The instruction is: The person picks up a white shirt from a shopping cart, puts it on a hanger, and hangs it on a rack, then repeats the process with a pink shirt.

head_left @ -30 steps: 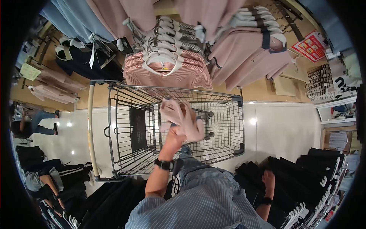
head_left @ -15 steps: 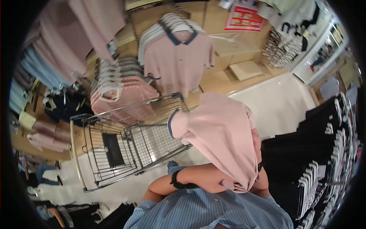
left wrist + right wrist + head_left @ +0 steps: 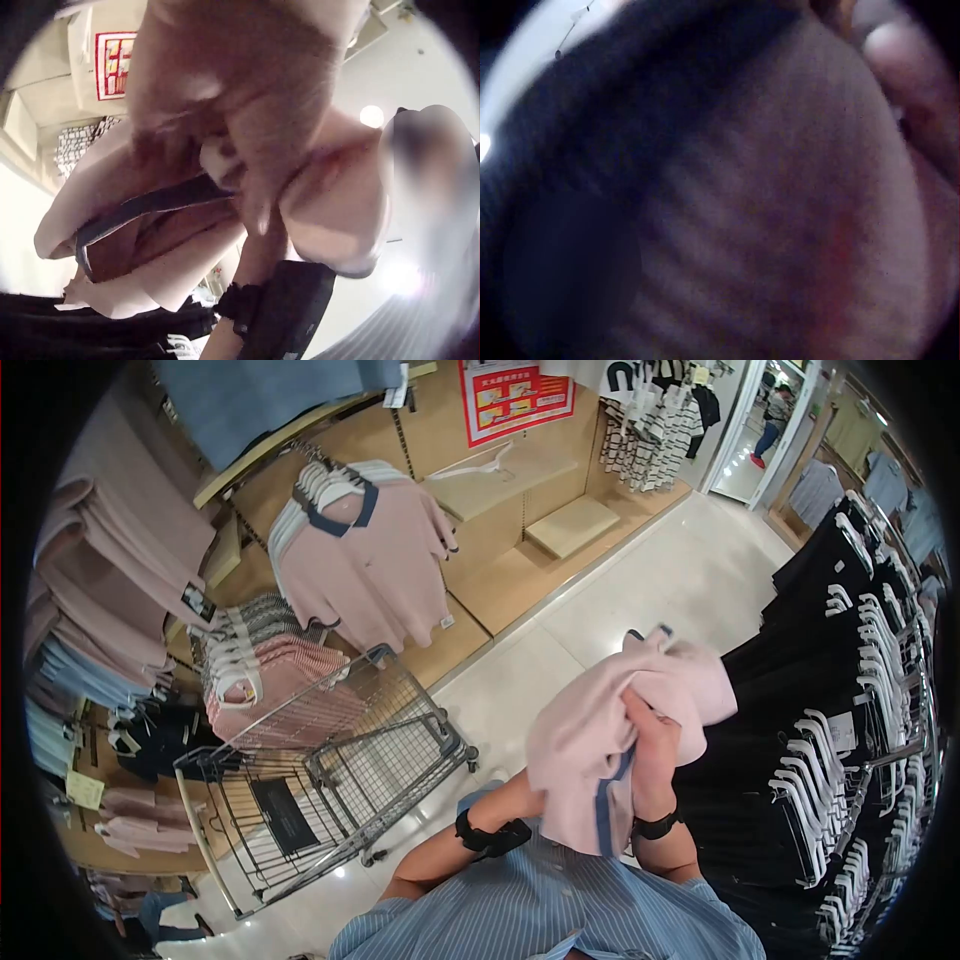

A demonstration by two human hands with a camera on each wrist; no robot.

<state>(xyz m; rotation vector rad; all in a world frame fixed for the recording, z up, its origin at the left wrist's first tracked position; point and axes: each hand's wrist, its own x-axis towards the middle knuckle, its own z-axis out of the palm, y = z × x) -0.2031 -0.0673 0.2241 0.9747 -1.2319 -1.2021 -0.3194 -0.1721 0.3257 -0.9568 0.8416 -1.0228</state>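
Observation:
A bunched pink polo shirt (image 3: pixel 575 730) with navy trim hangs in front of my body, held up between both hands. My right hand (image 3: pixel 655 745) grips the cloth from above, thumb lying over a fold. From the left, my left hand (image 3: pixel 525 795) reaches behind the shirt, its fingers hidden there in the head view. In the left wrist view, that left hand (image 3: pixel 232 82) holds the fabric near a navy band (image 3: pixel 157 202). Pink cloth (image 3: pixel 780 202) fills most of the right wrist view, dark and blurred.
A metal shopping cart (image 3: pixel 330 780) stands on the left. Behind it hang striped tops (image 3: pixel 290 690) and a pink polo (image 3: pixel 370 560) on hangers. Racks of black garments (image 3: pixel 750 760) line the right side, close to my right arm. A red sign (image 3: pixel 515 400) is on the wall shelving.
My view has turned right, away from the cart. The shirt has moved from above the cart to in front of me. My right hand, earlier away from it, now grips it too.

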